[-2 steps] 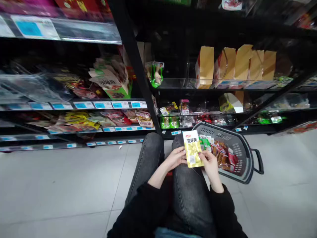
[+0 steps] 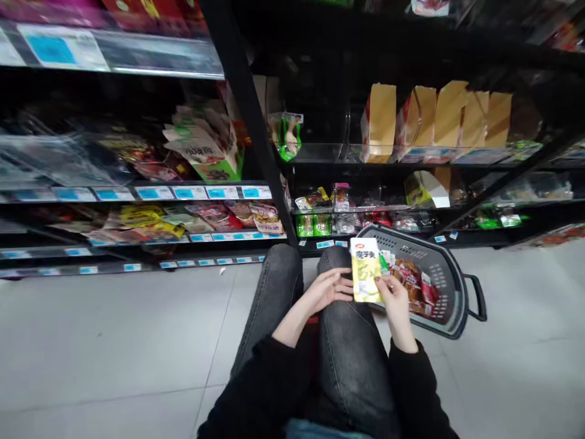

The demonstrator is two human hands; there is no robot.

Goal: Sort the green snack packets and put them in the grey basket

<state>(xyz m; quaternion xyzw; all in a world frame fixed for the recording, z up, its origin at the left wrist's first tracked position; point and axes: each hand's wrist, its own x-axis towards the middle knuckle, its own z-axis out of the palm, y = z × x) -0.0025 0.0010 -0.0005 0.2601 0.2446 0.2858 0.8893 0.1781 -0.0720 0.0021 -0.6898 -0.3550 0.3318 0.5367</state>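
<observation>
Yellow-and-white packet [image 2: 365,271] sits just below and right of the frame's centre, its printed face turned to view. The right hand [image 2: 395,302] pinches it at the lower right edge; the left hand [image 2: 325,291] is loosely open just beside its left edge (whether a fingertip touches, I cannot tell). The step in hand appears to be holding this 1 packet up near the grey basket [image 2: 458,311], right of centre, where red packets [image 2: 414,277] lie. Any next move, I judge, calls for a firm right pinch, since the left gives little visible support.
</observation>
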